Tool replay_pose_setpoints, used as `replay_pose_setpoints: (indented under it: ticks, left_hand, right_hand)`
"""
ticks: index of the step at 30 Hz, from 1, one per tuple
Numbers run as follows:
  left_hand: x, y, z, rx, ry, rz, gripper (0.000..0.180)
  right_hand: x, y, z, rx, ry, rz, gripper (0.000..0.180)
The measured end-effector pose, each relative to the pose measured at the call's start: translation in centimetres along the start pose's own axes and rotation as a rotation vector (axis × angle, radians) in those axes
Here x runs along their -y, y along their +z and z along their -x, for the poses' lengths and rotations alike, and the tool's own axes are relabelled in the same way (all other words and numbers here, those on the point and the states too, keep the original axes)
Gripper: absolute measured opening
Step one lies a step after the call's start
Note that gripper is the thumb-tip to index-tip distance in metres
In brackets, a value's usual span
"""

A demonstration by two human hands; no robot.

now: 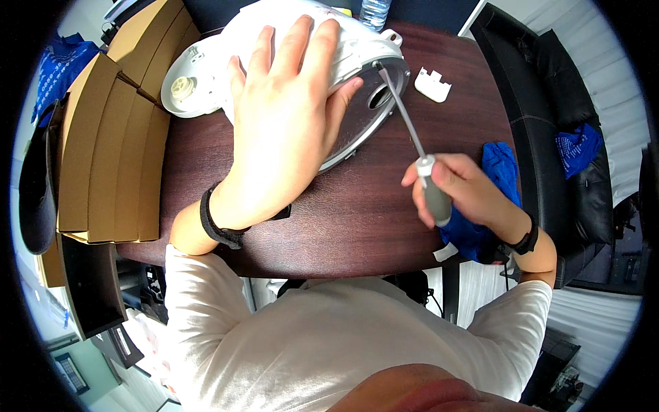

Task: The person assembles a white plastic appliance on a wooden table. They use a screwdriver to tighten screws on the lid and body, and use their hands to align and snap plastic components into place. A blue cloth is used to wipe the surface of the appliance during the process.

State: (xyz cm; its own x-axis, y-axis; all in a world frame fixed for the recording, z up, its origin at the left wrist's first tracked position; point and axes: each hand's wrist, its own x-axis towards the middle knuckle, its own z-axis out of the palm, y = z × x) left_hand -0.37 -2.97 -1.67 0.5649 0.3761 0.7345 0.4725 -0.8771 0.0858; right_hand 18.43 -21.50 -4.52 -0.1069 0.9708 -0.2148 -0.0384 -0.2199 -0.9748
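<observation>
My left hand [285, 117] lies flat with its fingers spread on a white plastic housing [371, 49] at the far middle of the table. The housing has a round, dark see-through face [353, 130] with a pale rim, turned toward me. In my right hand [477, 189] is a screwdriver [405, 117], gripped by its grey handle. Its shaft slants up and left, and the tip meets the rim near a corner of the housing. Left of the housing, a round white part [202, 65] carries a cream knob [182, 88]. A small white cover [432, 86] lies to the right.
Cardboard boxes [113, 151] stand in a row along the left side. A water bottle [375, 12] is at the back. Blue cloth [498, 163] lies by my right forearm at the table's [357, 220] right edge. Beyond that is a black sofa [539, 130].
</observation>
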Motion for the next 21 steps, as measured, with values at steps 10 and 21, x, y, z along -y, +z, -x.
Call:
replay_pose_setpoints:
  ticks: [10, 21]
  left_hand:
    - [0.2, -0.1, 0.0, 0.024, 0.004, -0.002, 0.056]
    - [0.3, 0.1, -0.1, 0.009, 0.018, 0.000, 0.056]
  right_hand:
    - [4.3, -3.3, 1.7, -0.591, -0.546, 1.394, 0.034]
    - [5.7, -3.1, 2.0, -0.635, -0.556, 1.524, 0.035]
